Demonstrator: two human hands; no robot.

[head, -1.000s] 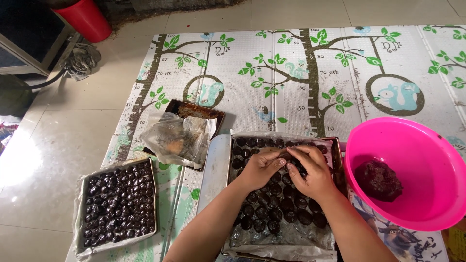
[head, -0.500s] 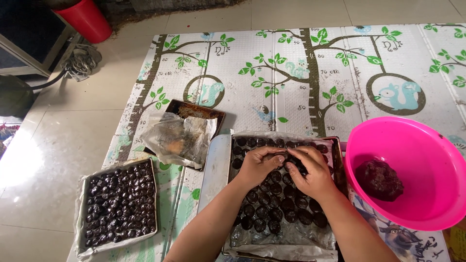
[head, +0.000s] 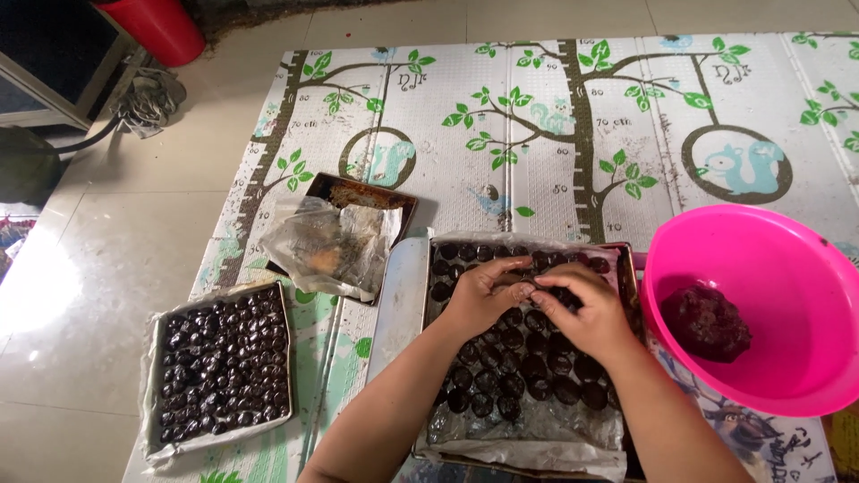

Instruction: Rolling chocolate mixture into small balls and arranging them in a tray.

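Note:
Both my hands rest over a metal tray (head: 420,358) lined with clear plastic and filled with rows of dark round balls (head: 501,380). My left hand (head: 483,291) and my right hand (head: 582,309) meet fingertip to fingertip near the tray's far middle, pinching a dark ball between them. To the right stands a pink plastic bowl (head: 787,259) with a dark lump of paste (head: 705,322) inside.
A second foil-lined tray (head: 152,358) full of dark balls lies at the left. Behind it sits a dark tray (head: 358,190) with crumpled plastic (head: 327,246). All of it rests on a tree-patterned play mat (head: 537,134) on tiled floor (head: 80,295). A red bucket (head: 161,27) stands far left.
My hands stay over the same spot on the tray; the fingertips have drawn slightly closer together. Nothing else has moved.

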